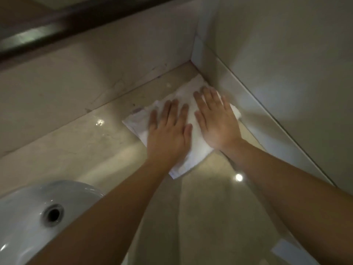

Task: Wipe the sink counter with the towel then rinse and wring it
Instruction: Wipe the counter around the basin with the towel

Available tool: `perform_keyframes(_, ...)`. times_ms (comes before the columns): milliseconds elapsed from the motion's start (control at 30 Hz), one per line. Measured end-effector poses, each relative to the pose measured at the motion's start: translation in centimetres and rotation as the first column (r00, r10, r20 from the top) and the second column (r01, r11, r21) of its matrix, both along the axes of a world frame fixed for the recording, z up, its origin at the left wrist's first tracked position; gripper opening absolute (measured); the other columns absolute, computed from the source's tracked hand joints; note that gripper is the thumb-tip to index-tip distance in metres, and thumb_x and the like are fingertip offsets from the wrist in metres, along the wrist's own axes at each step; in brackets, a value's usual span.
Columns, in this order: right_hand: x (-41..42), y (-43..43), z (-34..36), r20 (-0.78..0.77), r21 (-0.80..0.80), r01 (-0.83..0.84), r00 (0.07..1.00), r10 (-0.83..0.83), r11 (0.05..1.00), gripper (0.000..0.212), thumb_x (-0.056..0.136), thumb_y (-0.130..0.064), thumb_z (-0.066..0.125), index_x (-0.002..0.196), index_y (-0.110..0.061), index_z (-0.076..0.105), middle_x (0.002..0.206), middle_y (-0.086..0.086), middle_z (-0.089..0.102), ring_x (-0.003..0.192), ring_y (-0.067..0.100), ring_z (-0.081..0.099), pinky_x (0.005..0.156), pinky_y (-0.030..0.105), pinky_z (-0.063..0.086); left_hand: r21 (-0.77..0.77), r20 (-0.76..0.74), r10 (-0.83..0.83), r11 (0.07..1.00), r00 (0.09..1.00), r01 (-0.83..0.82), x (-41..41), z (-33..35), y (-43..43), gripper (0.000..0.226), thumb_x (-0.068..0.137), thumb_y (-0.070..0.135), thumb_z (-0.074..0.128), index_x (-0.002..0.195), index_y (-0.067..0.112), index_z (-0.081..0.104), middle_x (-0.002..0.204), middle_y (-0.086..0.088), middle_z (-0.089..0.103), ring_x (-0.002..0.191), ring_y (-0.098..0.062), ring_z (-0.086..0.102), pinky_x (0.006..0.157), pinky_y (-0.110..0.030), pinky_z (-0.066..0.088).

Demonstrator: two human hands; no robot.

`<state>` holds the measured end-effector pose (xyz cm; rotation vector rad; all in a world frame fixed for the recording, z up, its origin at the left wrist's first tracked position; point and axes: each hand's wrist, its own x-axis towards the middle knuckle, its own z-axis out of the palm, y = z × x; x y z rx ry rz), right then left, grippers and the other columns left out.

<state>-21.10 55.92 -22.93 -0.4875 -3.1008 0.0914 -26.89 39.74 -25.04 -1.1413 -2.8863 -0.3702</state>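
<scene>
While both hands press flat, towel (193, 134) lies under fingers (172, 111).

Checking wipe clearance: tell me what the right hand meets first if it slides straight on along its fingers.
The right hand, flat on the white folded towel, points at the corner; probably it meets the beige tiled side wall first, though depth is unclear.

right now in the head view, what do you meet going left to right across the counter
sink basin → left hand flat on the towel → right hand also flat on it → side wall
</scene>
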Motion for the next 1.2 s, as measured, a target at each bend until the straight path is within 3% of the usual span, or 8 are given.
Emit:
perform_keyframes(200,-5.9,0.3,-0.1,0.005,0.018,0.06,0.998,-0.06,0.998,0.064,0.104,-0.041,0.018,0.163,-0.018,0.024,0.169,0.015,0.03,0.157,0.034,0.025,0.127,0.051,0.022,-0.025,0.012,-0.062,0.998,0.998,0.062,-6.3,0.2,0.6,0.06,0.106,0.044,0.017,0.162,0.025,0.02,0.172,-0.004,0.018,0.159,-0.02,0.01,0.128,-0.05,0.01)
perform_keyframes(600,-5.2,-4.3,0.6,0.052,-0.031,0.035,0.998,-0.034,0.999,0.06,0.109,-0.039,0.02,0.166,-0.02,0.015,0.175,0.012,0.011,0.162,0.029,0.004,0.131,0.05,0.007,0.002,-0.004,-0.004,1.0,1.0,0.004,-4.9,0.5,-4.2,0.057,0.107,0.04,0.024,0.16,0.022,0.03,0.168,-0.005,0.029,0.157,-0.022,0.022,0.126,-0.051,0.015)
perform_keyframes(900,-5.7,-16.8,0.5,0.033,-0.055,-0.046,0.998,0.048,0.997,0.065,0.104,-0.04,0.017,0.164,-0.015,0.024,0.171,0.019,0.022,0.16,0.036,0.016,0.128,0.055,0.016,-0.015,-0.011,0.099,0.995,0.995,-0.099,-4.1,0.4,-16.5,0.055,0.108,0.039,0.023,0.16,0.025,0.03,0.169,-0.002,0.028,0.157,-0.018,0.021,0.126,-0.049,0.016)
perform_keyframes(1100,-6.4,-26.1,0.0,-0.047,-0.117,-0.088,0.995,0.083,0.989,0.06,0.104,-0.036,0.03,0.159,-0.012,0.038,0.166,0.023,0.033,0.157,0.038,0.028,0.124,0.055,0.024,-0.037,-0.045,0.179,0.983,0.983,-0.18,-4.2,0.3,-25.9,0.053,0.106,0.036,0.029,0.156,0.024,0.039,0.165,-0.002,0.036,0.154,-0.018,0.029,0.125,-0.05,0.022)
perform_keyframes(1200,-6.6,-29.5,-0.1,-0.051,-0.137,-0.121,0.992,0.115,0.983,0.061,0.104,-0.036,0.027,0.16,-0.012,0.038,0.167,0.023,0.032,0.157,0.037,0.027,0.124,0.056,0.025,-0.087,-0.034,0.168,0.982,0.985,-0.17,-4.4,0.3,-29.7,0.054,0.106,0.038,0.026,0.158,0.026,0.035,0.167,-0.001,0.033,0.156,-0.017,0.024,0.127,-0.049,0.014)
